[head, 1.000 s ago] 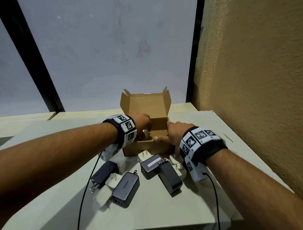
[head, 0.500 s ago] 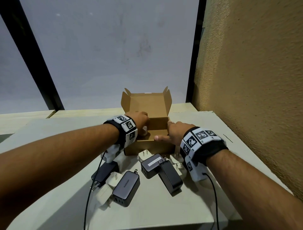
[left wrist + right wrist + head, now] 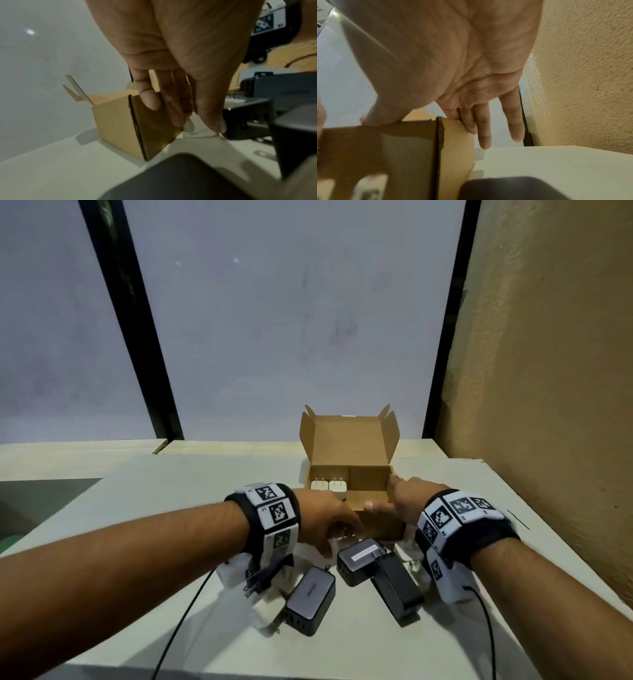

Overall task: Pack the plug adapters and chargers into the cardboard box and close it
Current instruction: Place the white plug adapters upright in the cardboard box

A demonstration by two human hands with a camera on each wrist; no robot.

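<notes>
Left hand [image 3: 325, 522] pinching, right hand [image 3: 407, 498] flat

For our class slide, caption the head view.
Two white plug adapters sit in the open brown cardboard box; dark chargers wait outside.

Head view looks forward and down; both wrist views sit close, sharing the cardboard box [image 3: 349, 474] corners

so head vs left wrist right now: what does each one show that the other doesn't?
Head only: two white plug adapters standing prongs-up in the box's left part, the right hand steadying the box's near right corner, and the open lid.

Left wrist only: the left hand's fingertips pinching a white adapter on the table, close beside the box's front wall.

Both: the cardboard box, the left hand, dark chargers on the table.
</notes>
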